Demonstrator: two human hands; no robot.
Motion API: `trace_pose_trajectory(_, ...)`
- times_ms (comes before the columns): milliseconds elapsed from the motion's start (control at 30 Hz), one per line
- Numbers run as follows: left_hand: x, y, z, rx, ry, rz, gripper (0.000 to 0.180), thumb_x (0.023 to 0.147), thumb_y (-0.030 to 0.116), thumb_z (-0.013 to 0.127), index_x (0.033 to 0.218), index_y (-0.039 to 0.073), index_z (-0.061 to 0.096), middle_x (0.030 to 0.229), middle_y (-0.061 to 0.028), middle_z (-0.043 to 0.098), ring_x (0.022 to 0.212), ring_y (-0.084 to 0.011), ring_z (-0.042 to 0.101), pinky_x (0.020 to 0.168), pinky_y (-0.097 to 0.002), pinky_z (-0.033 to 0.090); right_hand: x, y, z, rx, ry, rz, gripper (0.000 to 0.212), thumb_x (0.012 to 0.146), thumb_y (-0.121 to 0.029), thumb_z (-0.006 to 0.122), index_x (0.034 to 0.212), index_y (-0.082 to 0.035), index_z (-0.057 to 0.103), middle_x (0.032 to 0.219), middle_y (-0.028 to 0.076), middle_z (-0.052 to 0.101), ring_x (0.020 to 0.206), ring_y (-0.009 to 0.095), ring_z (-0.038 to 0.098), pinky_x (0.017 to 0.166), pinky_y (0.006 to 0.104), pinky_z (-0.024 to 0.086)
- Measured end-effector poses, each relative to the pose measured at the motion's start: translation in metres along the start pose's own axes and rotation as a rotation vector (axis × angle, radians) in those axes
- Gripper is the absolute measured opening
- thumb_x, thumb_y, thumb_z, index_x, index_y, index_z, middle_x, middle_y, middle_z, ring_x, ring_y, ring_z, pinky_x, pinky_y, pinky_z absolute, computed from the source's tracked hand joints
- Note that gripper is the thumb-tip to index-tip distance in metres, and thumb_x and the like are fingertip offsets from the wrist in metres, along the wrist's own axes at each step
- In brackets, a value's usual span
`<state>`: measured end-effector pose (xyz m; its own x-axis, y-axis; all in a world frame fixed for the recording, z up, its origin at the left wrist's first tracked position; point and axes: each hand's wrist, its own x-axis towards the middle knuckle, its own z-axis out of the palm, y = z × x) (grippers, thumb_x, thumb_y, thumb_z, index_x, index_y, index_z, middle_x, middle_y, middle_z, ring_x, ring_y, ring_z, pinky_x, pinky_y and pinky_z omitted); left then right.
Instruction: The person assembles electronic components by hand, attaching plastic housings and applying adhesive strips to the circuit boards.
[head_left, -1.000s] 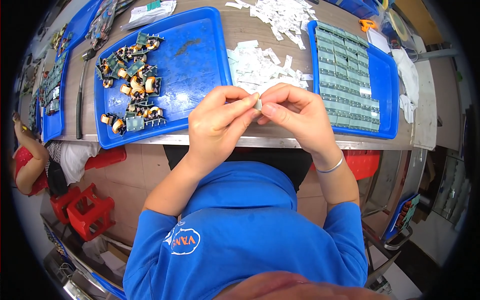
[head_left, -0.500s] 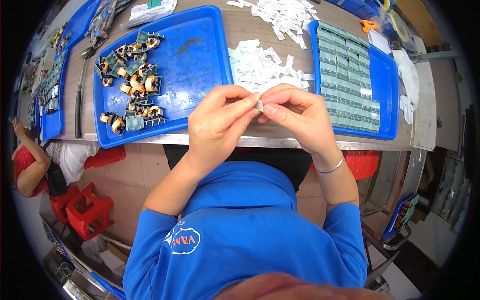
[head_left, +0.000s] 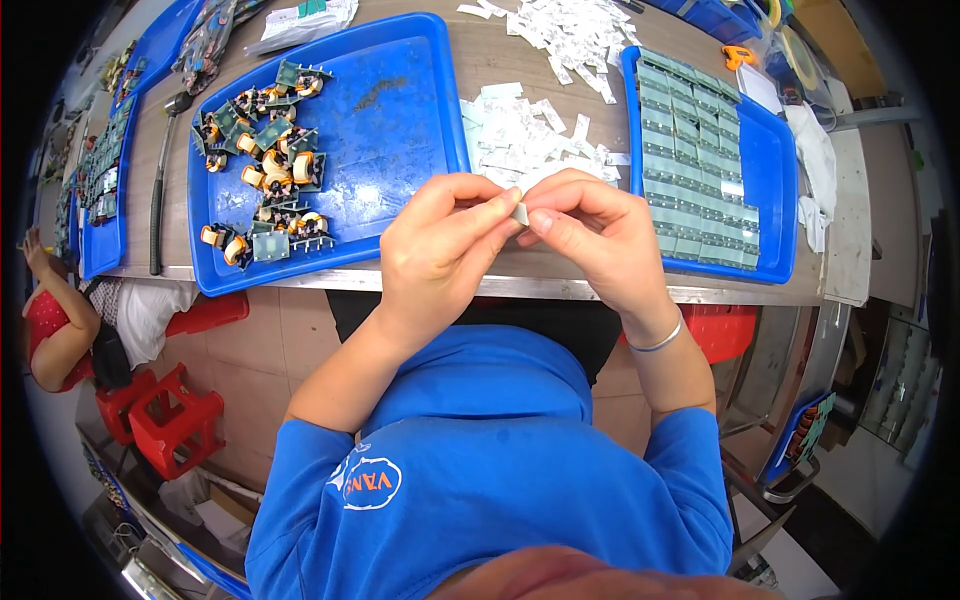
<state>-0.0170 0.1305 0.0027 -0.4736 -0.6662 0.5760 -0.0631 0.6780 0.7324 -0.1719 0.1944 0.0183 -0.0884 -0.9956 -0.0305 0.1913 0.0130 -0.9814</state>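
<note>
Above the table's front edge, my left hand [head_left: 435, 255] pinches a small pale slip [head_left: 520, 213] between thumb and fingertips. My right hand [head_left: 612, 240] meets it from the other side, thumb and forefinger closed at the slip's edge. Most of the slip is hidden by the fingers. Just beyond my hands lies a loose heap of white and pale green paper slips [head_left: 515, 140]. To the left, a blue tray [head_left: 390, 140] holds small green circuit boards with orange-and-cream coils [head_left: 275, 172]. On the right, flat green boards [head_left: 695, 165] lie in rows in another blue tray [head_left: 777, 200].
A second pile of white slips [head_left: 570, 38] lies at the back. An orange tool [head_left: 738, 56] sits behind the right tray. A long dark-handled tool [head_left: 157, 200] lies left of the left tray. Red stools [head_left: 175, 420] stand on the floor; another person's arm [head_left: 65, 320] shows far left.
Both hands keep nearly the same pose around the pale slip. The whole view has shifted very slightly; nothing else has visibly moved.
</note>
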Motion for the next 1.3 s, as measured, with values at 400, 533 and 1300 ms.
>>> trace_pose_trajectory(400,0.000,0.001,-0.003,-0.068,-0.019,-0.069,0.024,0.069,-0.005,0.067,0.092,0.000,0.065,0.085,-0.0096,0.059,0.072,-0.0168,0.060,0.060,-0.0245,0.050,0.001,-0.004,-0.001,-0.025,-0.027,-0.004,0.008,0.082,-0.003,0.059,0.086,0.004,0.061,0.089,0.008,0.059,0.081,0.013,0.058,0.073,0.0243,0.048)
trace_pose_trajectory(533,0.000,0.000,-0.004,-0.087,-0.024,-0.090,0.024,0.069,-0.004,0.067,0.092,0.000,0.066,0.085,-0.0094,0.060,0.071,-0.0165,0.060,0.060,-0.0245,0.049,0.000,-0.002,0.001,-0.096,-0.003,-0.038,0.009,0.081,-0.004,0.059,0.085,0.004,0.062,0.089,0.008,0.060,0.081,0.013,0.058,0.073,0.0243,0.048)
trace_pose_trajectory(1300,-0.003,-0.015,-0.045,-0.819,0.179,-0.598,0.014,0.077,0.001,0.066,0.087,-0.002,0.057,0.076,-0.0059,0.059,0.066,-0.0107,0.058,0.058,-0.0221,0.049,0.094,-0.034,-0.067,-1.122,0.482,-0.367,0.023,0.081,-0.010,0.053,0.102,-0.005,0.061,0.079,0.011,0.063,0.066,0.019,0.060,0.062,0.0287,0.047)
